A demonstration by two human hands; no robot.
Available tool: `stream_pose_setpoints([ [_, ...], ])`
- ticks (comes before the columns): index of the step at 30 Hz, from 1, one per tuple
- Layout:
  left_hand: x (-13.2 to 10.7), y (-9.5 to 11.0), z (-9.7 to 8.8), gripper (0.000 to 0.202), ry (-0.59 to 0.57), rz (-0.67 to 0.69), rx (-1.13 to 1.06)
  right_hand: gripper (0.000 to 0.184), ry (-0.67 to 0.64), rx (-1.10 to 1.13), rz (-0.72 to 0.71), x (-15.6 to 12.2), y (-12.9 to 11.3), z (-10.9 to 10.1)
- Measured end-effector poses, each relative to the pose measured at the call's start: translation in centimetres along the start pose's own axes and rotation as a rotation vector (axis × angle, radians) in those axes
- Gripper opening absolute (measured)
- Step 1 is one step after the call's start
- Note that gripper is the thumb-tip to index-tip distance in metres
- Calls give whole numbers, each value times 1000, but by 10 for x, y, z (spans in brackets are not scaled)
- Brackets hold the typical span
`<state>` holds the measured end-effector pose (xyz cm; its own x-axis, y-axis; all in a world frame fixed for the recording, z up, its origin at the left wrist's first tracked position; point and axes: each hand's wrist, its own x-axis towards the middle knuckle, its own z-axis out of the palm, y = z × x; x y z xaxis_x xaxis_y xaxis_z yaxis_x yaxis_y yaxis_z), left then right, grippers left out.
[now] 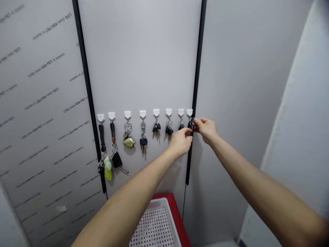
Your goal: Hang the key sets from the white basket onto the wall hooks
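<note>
My right hand (206,129) pinches the metal ring of a black key fob (191,125) at the rightmost white wall hook (189,112). My left hand (181,142) comes up from below, its fingertips against the lower end of the fob. The fob is partly hidden by my fingers. To the left, more white adhesive hooks form a row, holding several key bunches, among them a brass oval tag (129,142), car keys (143,141) and a black leather strap with a yellow-green charm (108,168).
Black vertical trim strips (196,68) run up the grey panel wall on both sides of the hooks. A white perforated plastic basket (154,223) sits on a red surface below my arms. A pale side wall stands at the right.
</note>
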<state>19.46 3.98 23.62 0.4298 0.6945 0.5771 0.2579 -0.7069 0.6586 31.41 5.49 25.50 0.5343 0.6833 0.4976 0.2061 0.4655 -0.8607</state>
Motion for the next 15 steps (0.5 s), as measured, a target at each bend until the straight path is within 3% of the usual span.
stream_pose_setpoints([
  [4,-6,2,3,24,-46,18,55,13,37,-67,65,10,1,4],
  [9,-18,-15,-4,22,-55,-47,19,14,48,-181,93,10,7,3],
  [12,-35,-38,-16,21,-25,-116,-103,15,85,-238,70,-4,24,-6],
  [15,-68,-80,-25,22,66,-255,-251,18,49,-311,36,-48,65,-14],
])
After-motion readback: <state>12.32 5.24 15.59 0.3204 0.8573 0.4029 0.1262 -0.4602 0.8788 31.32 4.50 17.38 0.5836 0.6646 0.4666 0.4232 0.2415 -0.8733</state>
